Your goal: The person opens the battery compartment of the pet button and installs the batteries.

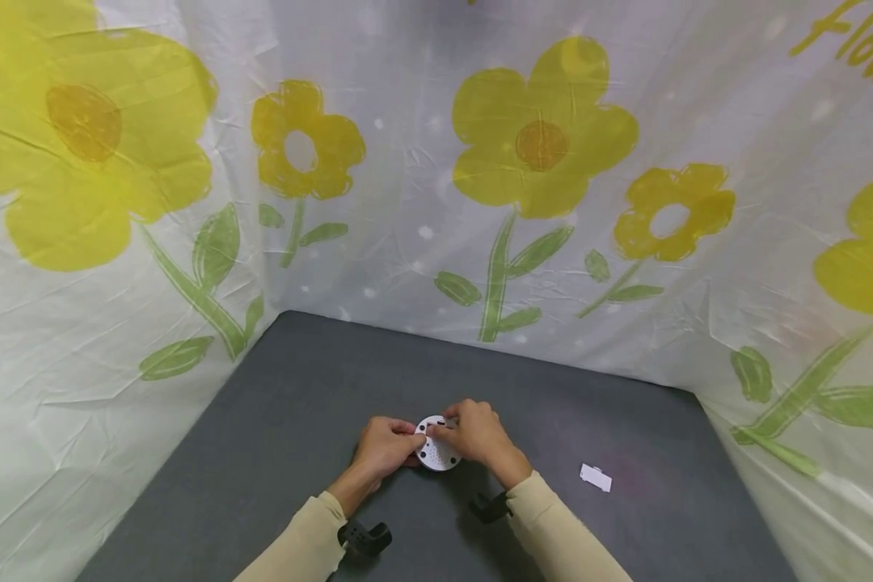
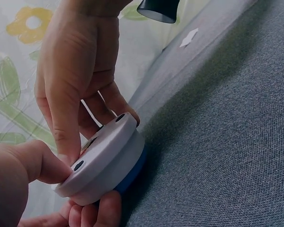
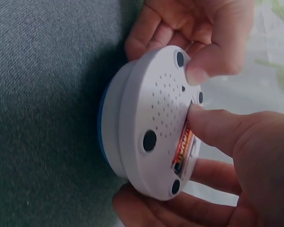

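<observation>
Cream cloth sleeves [image 1: 571, 529] come nearest in the head view, leading to the left hand [image 1: 385, 449] and right hand [image 1: 478, 432], which both grip a round white plastic device with black feet [image 1: 438, 461] over a dark grey cloth-covered table [image 1: 320, 372]. Well to the right lies a small flat white piece [image 1: 595, 478].

From the left wrist, the left thumb sits on the device's upturned face with fingers below, pinching the rim; a firm pinch there should stop it twisting under the other thumb. This angle reveals a blue lower band [image 2: 134, 172] that the head view hides (whether it touches the cloth cannot be told).

At the right wrist, an orange-and-black cylindrical battery [image 3: 182, 143] shows plainly in its recess, as nowhere else. The right thumb presses there, fingers curled around the rim; slow pressure, without levering against the thin plastic edge, would probably serve best.
</observation>
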The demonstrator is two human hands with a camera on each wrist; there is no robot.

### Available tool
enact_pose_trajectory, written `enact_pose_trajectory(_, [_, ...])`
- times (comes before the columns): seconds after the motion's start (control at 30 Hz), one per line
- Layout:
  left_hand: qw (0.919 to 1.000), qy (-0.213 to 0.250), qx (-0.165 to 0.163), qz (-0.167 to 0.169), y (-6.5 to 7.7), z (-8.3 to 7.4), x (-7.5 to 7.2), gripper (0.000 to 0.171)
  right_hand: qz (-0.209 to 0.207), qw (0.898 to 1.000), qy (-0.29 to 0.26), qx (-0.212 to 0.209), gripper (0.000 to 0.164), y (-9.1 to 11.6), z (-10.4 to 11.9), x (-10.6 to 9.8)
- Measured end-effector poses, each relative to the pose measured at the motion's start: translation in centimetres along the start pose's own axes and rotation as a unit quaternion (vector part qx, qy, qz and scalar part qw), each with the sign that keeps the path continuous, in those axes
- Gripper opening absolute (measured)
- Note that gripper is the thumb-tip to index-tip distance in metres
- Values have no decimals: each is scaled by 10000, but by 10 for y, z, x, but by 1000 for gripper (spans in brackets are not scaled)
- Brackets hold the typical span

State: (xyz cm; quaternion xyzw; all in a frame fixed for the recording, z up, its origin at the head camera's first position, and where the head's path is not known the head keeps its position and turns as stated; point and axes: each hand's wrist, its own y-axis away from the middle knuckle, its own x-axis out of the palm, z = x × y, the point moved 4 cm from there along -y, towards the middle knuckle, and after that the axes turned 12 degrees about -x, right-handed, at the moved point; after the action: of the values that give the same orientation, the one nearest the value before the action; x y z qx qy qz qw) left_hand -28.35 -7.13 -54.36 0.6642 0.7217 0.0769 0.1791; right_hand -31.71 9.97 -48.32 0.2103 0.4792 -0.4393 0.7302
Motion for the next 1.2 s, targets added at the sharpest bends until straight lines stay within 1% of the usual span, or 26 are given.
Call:
enact_pose_trajectory(0.17, [10000,7,24,-24,0,1,1,22,147,9997,-119,-167,39,4,-3,-6])
enact_pose_trajectory(0.27, [10000,-15,-19,-51,-2,2,1,22,167,9996,-153,-155,35,7,-10,-12])
enact_pose_trajectory(0.43, [9999,-15,-74,-83,-1,2,2,23,124,9999,6,75,27,14,-25,-30])
enact_pose_trajectory(0.57, [9999,-3,-99,-108,1,2,2,24,77,9994,201,273,25,21,-37,-47])
enact_pose_trajectory(0.67, [9998,-8,-123,-133,2,2,2,25,40,9985,366,394,24,29,-48,-60])
enact_pose_trajectory(0.8, [9998,6,-125,-153,2,1,2,24,48,9975,450,543,23,42,-63,-73])
enact_pose_trajectory(1.0, [9998,30,-110,-177,1,2,3,25,70,9958,602,688,21,63,-85,-87])
enact_pose_trajectory(1.2, [9997,25,-140,-215,0,3,3,26,109,9937,645,907,20,80,-103,-96])
